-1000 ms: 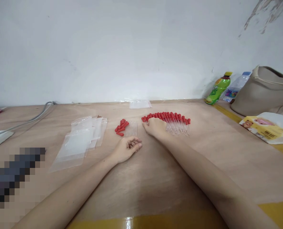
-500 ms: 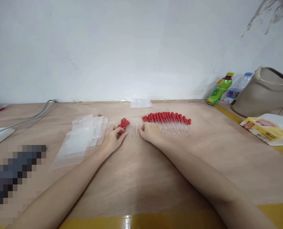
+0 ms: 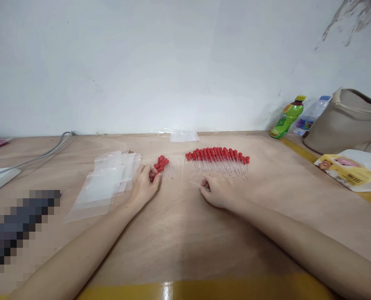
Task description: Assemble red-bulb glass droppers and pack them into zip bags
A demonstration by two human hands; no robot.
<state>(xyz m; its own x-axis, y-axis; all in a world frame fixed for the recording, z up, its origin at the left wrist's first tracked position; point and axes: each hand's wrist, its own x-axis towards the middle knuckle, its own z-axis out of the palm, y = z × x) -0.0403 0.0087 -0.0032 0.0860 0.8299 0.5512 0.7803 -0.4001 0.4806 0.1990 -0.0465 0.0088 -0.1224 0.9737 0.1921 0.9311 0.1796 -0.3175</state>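
My right hand [image 3: 218, 189] pinches a thin clear glass dropper tube [image 3: 194, 182], its free end pointing left just above the table. At the small pile of red rubber bulbs [image 3: 162, 161], my left hand [image 3: 146, 183] has thumb and fingers closed around a red bulb [image 3: 154, 176], partly hidden by the fingers. Several bare glass tubes [image 3: 170, 168] lie side by side right of that pile, with one tube a little apart. Behind my right hand, a fanned row of assembled droppers [image 3: 216, 158] lies with red bulbs toward the wall.
Overlapping clear zip bags [image 3: 102, 187] lie left of my left hand; another bag [image 3: 184, 136] is by the wall. A green bottle [image 3: 287, 118], a clear bottle [image 3: 312, 116], a beige bag [image 3: 347, 123] and a yellow-white packet [image 3: 350, 171] stand or lie right. A grey cable [image 3: 52, 152] runs left.
My right hand has moved right and toward me, away from the bare tubes, with one glass tube in its fingers. My left hand has shifted slightly left, still by the red bulbs.
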